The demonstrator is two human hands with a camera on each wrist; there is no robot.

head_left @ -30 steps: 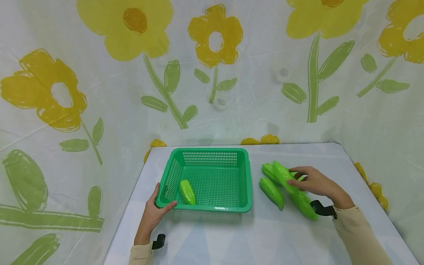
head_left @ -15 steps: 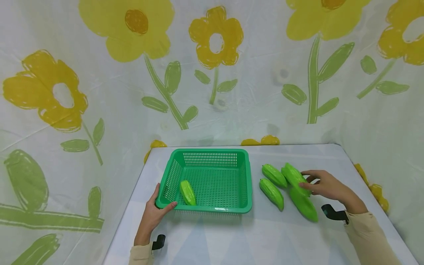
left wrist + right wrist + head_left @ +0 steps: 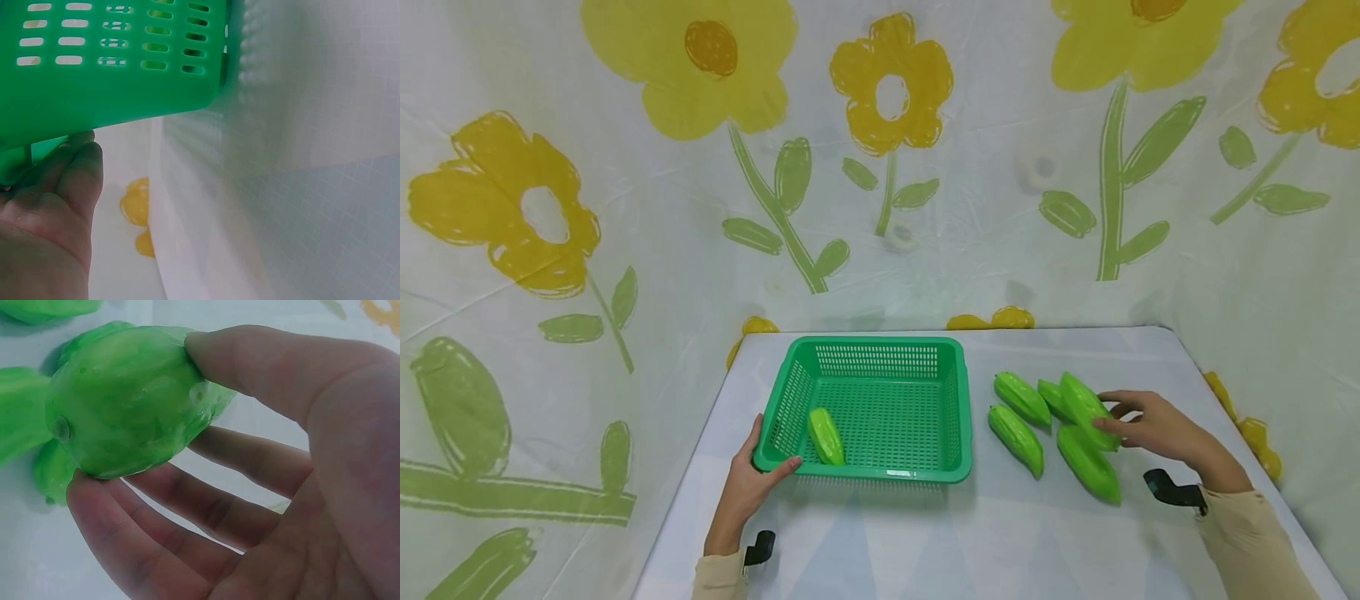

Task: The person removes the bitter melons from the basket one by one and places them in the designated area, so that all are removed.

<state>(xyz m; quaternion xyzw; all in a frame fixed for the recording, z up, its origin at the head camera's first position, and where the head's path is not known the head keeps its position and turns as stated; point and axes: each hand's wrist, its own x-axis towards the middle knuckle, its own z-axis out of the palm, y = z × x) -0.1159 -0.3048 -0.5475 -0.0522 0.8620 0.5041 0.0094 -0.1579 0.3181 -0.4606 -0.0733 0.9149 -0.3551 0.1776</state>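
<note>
My right hand [image 3: 1157, 427] pinches a bright green bitter gourd [image 3: 1084, 410] between thumb and fingers, at the right side of the table. In the right wrist view the thumb lies on one side of this gourd [image 3: 134, 403] and the fingertips on the other. Several more gourds lie close by, such as a gourd [image 3: 1088, 464] just in front of it and a gourd [image 3: 1017, 440] to its left. My left hand [image 3: 748, 492] holds the near left corner of a green plastic basket [image 3: 891, 473], thumb over the rim. One gourd [image 3: 826, 435] lies inside the basket.
The pale table [image 3: 940, 542] runs back to a flower-printed cloth [image 3: 970, 250] hanging behind and at both sides. A black wrist camera [image 3: 1172, 490] sits on the right wrist, another black camera [image 3: 762, 547] on the left.
My right hand has moved right and slightly nearer with the held gourd, uncovering another gourd behind it. The left hand and the basket have stayed in place.
</note>
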